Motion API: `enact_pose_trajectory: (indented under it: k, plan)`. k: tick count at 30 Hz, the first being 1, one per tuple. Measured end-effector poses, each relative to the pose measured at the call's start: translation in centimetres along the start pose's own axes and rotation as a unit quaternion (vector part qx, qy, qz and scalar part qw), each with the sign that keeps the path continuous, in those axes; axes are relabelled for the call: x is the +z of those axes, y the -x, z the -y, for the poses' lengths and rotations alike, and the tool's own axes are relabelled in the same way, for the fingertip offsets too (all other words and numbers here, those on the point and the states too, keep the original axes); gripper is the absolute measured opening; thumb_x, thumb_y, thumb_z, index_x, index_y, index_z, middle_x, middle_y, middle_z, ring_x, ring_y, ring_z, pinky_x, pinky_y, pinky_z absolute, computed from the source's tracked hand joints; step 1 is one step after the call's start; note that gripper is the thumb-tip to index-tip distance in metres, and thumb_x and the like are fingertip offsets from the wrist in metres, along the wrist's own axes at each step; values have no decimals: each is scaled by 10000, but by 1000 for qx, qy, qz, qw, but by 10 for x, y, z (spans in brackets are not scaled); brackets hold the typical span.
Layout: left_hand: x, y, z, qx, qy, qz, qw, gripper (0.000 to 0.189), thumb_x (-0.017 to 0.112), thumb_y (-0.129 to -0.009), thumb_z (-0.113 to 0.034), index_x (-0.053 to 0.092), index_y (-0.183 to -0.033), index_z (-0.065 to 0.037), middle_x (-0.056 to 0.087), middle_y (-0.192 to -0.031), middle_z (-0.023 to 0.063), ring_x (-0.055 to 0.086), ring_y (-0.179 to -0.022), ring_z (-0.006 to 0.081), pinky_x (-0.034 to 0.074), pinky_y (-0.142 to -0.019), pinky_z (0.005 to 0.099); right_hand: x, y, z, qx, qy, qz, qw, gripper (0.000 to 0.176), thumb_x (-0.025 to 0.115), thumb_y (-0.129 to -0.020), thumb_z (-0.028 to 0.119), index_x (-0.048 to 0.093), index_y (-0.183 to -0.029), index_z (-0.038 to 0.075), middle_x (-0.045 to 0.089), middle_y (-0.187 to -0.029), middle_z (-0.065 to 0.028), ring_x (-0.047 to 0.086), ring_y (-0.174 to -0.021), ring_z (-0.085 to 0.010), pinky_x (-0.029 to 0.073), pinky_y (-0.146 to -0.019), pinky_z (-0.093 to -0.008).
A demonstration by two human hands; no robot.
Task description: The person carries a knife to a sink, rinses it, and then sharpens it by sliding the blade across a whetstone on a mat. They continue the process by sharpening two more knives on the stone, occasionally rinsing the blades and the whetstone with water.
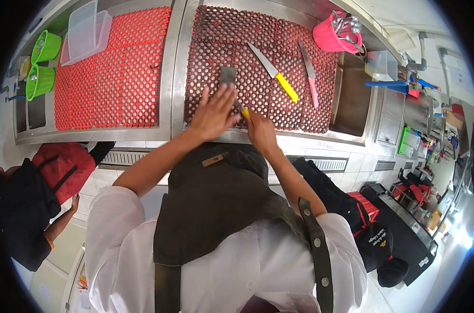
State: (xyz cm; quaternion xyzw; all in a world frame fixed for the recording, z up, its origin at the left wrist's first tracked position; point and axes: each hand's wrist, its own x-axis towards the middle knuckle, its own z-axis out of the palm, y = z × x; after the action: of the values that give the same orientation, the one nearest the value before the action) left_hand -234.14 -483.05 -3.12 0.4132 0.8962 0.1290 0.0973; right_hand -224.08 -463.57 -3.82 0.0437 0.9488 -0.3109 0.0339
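A grey rectangular block that looks like a sharpening stone (228,74) lies on the dark red perforated mat (211,41). My left hand (212,116) rests flat over its near end, fingers stretched out and thumb apart. A knife with a yellow handle (245,112) is in my right hand (261,131), whose fingers are wrapped round the handle. Most of that blade is hidden under my left hand. To the right on the mat lie a second yellow-handled knife (278,78) and a pink-handled knife (310,77), both untouched.
A pink bucket of cutlery (328,35) stands at the mat's far right corner. Left are a brighter red mat (114,83), clear plastic containers (83,39) and green buckets (40,86). One person (25,203) is at my left, another (375,245) at my right.
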Motion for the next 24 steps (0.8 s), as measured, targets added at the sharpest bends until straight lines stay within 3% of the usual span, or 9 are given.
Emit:
enact_pose_trajectory:
  k: [5, 10, 12, 14, 15, 17, 19, 21, 24]
  plan:
    - [20, 4, -7, -8, 48, 11, 999, 814, 467, -1022, -534, 226, -1614, -28, 197, -1695, 159, 194, -1569, 295, 113, -1234, 614, 9, -8, 9, 61, 26, 32, 997, 205, 553, -1014, 161, 580, -1152, 12, 675, -955, -259, 692, -822, -449, 559, -681, -542]
    - [-4, -51, 38, -28, -48, -90, 994, 775, 505, -1023, -491, 284, -1589, -9, 264, -1672, 162, 299, -1528, 296, 191, -1211, 610, 23, -87, 13, 6, 25, -36, 999, 216, 543, -986, 159, 583, -1132, 6, 679, -985, -236, 684, -815, -435, 560, -678, -506]
    - [-21, -35, 28, -29, -16, -55, 998, 753, 517, -1021, -488, 321, -1576, -18, 314, -1649, 162, 321, -1515, 303, 197, -1212, 604, 14, -82, 6, -5, 26, -24, 999, 221, 542, -981, 161, 602, -1128, 6, 685, -991, -222, 687, -829, -423, 557, -692, -509]
    - [-15, -20, 4, 5, 31, -70, 997, 713, 525, -1023, -474, 370, -1556, -26, 397, -1603, 167, 345, -1501, 308, 200, -1214, 590, 27, -34, -15, -12, 45, 49, 998, 293, 559, -919, 138, 661, -1161, 7, 705, -1061, -211, 695, -970, -394, 551, -823, -492]
    - [-18, -13, -6, -3, 48, 3, 999, 705, 529, -1026, -461, 381, -1546, -9, 384, -1609, 180, 335, -1505, 326, 187, -1219, 587, 41, -13, -27, 0, 45, 15, 999, 282, 642, -854, 170, 666, -1100, 35, 707, -974, -192, 703, -850, -399, 558, -779, -504]
    - [0, 0, -10, -9, 52, 74, 996, 723, 479, -1042, -461, 320, -1573, 3, 276, -1658, 202, 236, -1549, 344, 129, -1222, 617, 9, 3, -8, 81, 10, 120, 989, 269, 630, -880, 193, 675, -1118, 74, 704, -1022, -195, 701, -912, -399, 564, -800, -502]
    - [6, -7, -7, -14, 6, 58, 998, 746, 461, -1042, -473, 274, -1591, -5, 256, -1668, 189, 214, -1558, 337, 110, -1233, 607, 25, -11, -11, 42, -5, 35, 998, 289, 564, -944, 199, 641, -1155, 17, 701, -1047, -193, 703, -912, -413, 566, -807, -504]
    - [11, -25, 16, -36, -50, 23, 998, 736, 441, -1058, -453, 226, -1611, -17, 195, -1690, 183, 183, -1567, 345, 102, -1233, 606, 11, -53, 0, 39, 4, 71, 997, 310, 556, -955, 198, 608, -1173, -16, 672, -1128, -220, 700, -943, -398, 566, -812, -502]
    - [9, -63, 55, -66, -50, -33, 996, 685, 398, -1089, -410, 201, -1620, -25, 157, -1699, 184, 163, -1568, 362, 104, -1229, 609, 50, -116, -13, -37, 7, -75, 996, 337, 566, -955, 198, 586, -1207, -24, 653, -1160, -240, 691, -981, -388, 557, -830, -499]
